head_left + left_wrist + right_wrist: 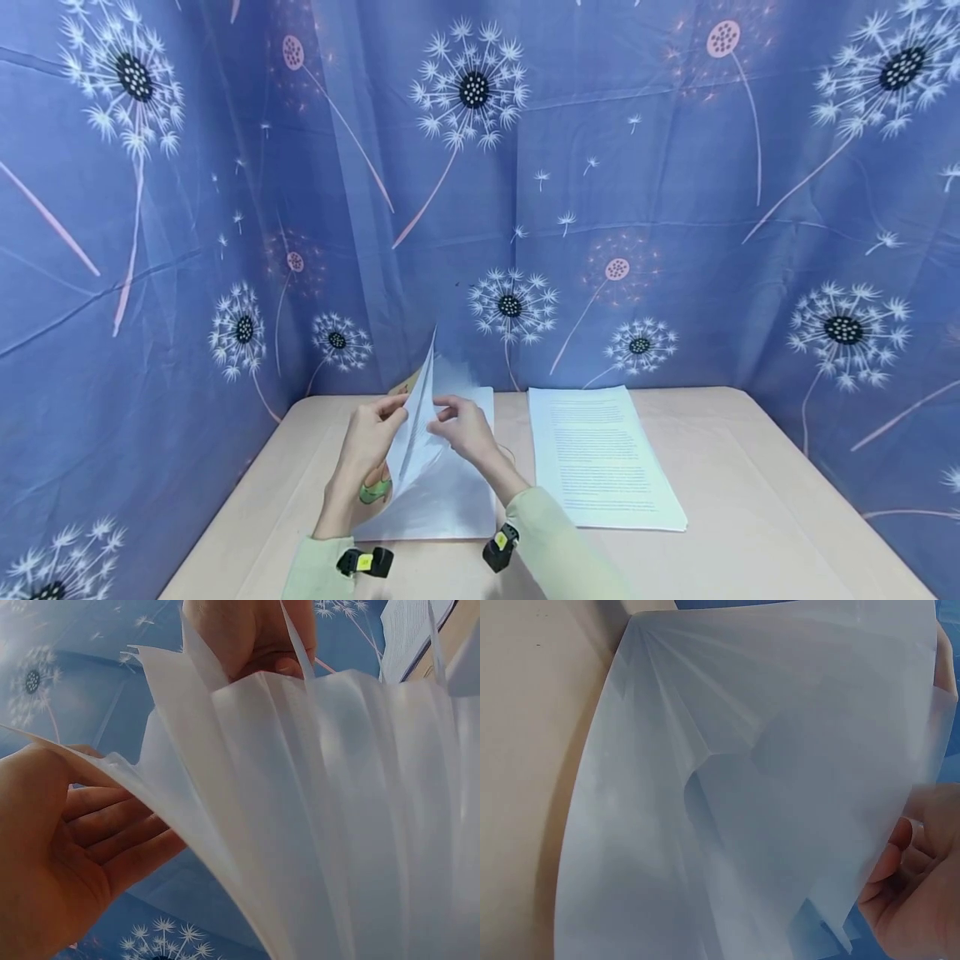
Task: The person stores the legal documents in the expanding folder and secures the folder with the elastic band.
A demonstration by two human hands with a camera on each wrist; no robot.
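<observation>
A display book (468,508) with translucent plastic sleeves lies part-way open on the table, its beige cover (375,493) with a green drawing lifted at the left. My left hand (372,432) pinches the raised cover and sleeves at their edge, thumb on one side and fingers behind. In the left wrist view several sleeves (360,810) fan out upright from the cover. Across from it, my right hand (467,427) has its fingers curled at the edge of a sleeve (742,825) and pinches it. Part of the right hand is hidden behind sleeves in the left wrist view.
To the right of the display book a stack of printed paper (600,458) lies flat on the pale table (757,500). Blue curtain (600,167) with dandelion prints hangs behind the table and along both sides. Black bands with yellow tags sit on both wrists.
</observation>
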